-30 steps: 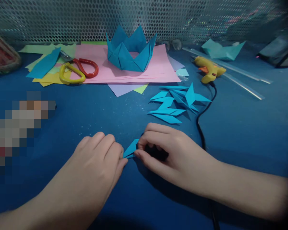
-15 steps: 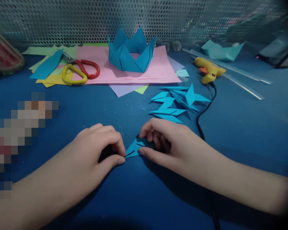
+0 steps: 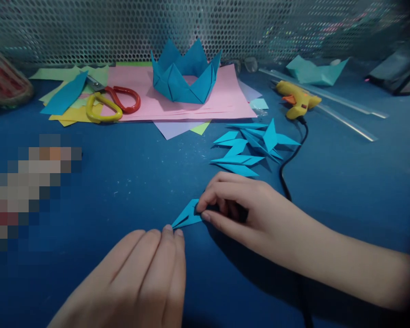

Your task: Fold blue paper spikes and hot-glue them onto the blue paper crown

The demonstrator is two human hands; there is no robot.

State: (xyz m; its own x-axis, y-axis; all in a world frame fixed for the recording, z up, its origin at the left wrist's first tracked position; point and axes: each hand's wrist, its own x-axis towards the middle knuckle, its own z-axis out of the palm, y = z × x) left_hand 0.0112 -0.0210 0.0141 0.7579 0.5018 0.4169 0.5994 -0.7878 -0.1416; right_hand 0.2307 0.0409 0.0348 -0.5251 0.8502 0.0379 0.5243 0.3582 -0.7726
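A small folded piece of blue paper (image 3: 187,215) lies on the blue tabletop, narrow at its left tip and showing a dark slit along a fold. My right hand (image 3: 246,212) pinches its right end between thumb and fingertips. At the paper's left tip, my left hand (image 3: 146,269) is laid back upward, its fingers stretched out side by side and the fingertips touching or just beside the tip. The left thumb is hidden. Just beyond my right hand rests a pile of folded blue paper pieces (image 3: 237,159).
Pink paper sheets (image 3: 136,75) at the back carry a blue paper crown (image 3: 184,91) and scissors (image 3: 104,109). A yellow glue gun (image 3: 299,98) with a black cord (image 3: 287,168) and clear glue sticks (image 3: 348,123) lie right. A striped jar (image 3: 5,82) stands far left.
My left hand has dropped toward me and turned from a thumb-and-finger grip to outstretched fingers. The right hand still pinches the paper, its fingers slightly lower.
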